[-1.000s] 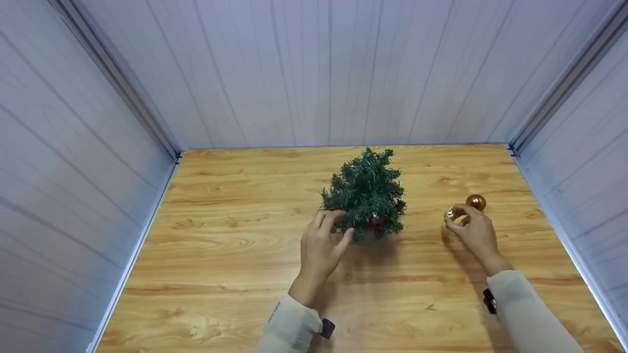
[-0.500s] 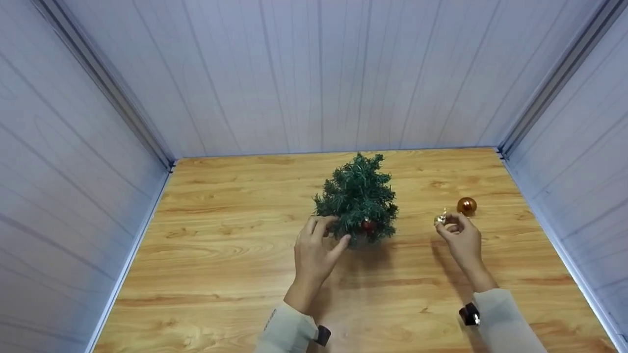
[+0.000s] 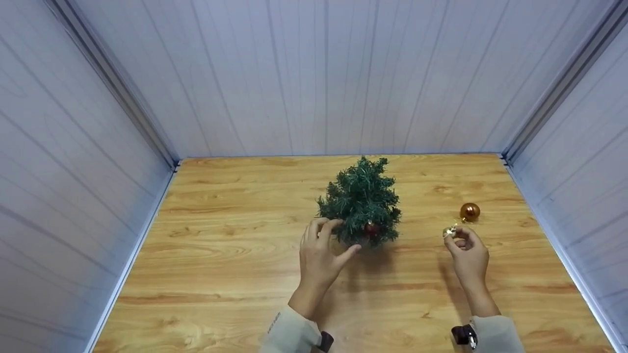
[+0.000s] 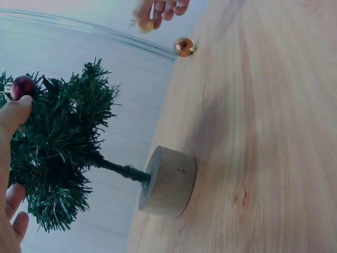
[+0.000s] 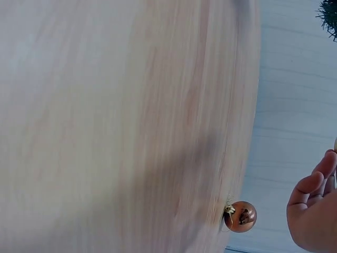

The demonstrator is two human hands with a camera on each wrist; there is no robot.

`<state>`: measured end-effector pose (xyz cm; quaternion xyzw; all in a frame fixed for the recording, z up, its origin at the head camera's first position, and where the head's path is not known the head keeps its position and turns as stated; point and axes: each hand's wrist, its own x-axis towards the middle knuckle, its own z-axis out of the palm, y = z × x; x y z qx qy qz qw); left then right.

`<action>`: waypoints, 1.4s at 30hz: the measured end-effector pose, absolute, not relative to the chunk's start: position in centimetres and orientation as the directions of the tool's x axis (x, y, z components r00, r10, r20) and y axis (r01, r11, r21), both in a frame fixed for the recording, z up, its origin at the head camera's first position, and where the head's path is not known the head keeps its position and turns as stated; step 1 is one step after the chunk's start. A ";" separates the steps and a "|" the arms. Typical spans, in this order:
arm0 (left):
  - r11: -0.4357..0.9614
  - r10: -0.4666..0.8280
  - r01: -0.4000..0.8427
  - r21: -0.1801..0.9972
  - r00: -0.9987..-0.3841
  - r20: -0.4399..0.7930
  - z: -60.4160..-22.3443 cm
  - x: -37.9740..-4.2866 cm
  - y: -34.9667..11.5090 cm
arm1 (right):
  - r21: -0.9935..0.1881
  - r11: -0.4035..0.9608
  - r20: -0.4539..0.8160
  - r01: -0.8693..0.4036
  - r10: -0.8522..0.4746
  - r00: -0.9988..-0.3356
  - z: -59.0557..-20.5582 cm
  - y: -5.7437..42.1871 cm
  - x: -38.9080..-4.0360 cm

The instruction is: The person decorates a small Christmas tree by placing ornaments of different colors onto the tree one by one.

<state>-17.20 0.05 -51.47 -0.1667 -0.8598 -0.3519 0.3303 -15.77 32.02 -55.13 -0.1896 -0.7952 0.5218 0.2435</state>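
A small artificial Christmas tree (image 3: 360, 196) stands mid-table on a round wooden base (image 4: 171, 182). A dark red bauble (image 3: 371, 229) hangs on its near side. My left hand (image 3: 319, 255) is at the tree's near left side, fingers spread and gently bent, thumb apart. In the left wrist view its thumb (image 4: 16, 113) overlaps the red bauble's lower edge; contact cannot be told. To the right of the tree, my right hand (image 3: 471, 257) pinches a small pale gold bauble (image 3: 448, 232) between thumb and fingertips, raised above the table. The right wrist view barely shows that bauble.
A copper-coloured bauble (image 3: 470, 212) with a gold cap and loop lies on the wooden table (image 3: 221, 274), just beyond my right hand. White panelled walls (image 3: 324, 78) enclose the table at the back and on both sides.
My right hand, with the gold bauble, has moved a little nearer to me, and the copper bauble shows more fully. The left hand stays beside the tree. The head view has shifted slightly.
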 end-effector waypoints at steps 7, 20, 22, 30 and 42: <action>0.696 0.058 0.543 0.470 -0.695 0.717 -51.8 -16.6 0.2 | -0.916 0.398 0.216 0.049 0.592 -0.776 -55.3 31.7 -15.0; 0.706 0.061 0.534 0.466 -0.701 0.711 -52.2 -16.4 0.9 | -0.903 0.429 0.255 0.032 0.595 -0.762 -55.1 30.9 -14.3; 0.703 0.061 0.535 0.468 -0.701 0.710 -52.1 -16.4 0.9 | -0.903 0.429 0.257 0.029 0.591 -0.764 -55.0 30.8 -14.3; 0.698 0.062 0.538 0.473 -0.703 0.708 -51.9 -16.6 0.7 | -0.904 0.425 0.246 0.039 0.593 -0.766 -54.4 30.3 -14.2; 0.685 0.031 0.505 0.525 -0.741 0.671 -51.8 -17.3 -0.2 | -0.903 0.429 0.263 0.012 0.576 -0.774 -54.3 29.8 -14.5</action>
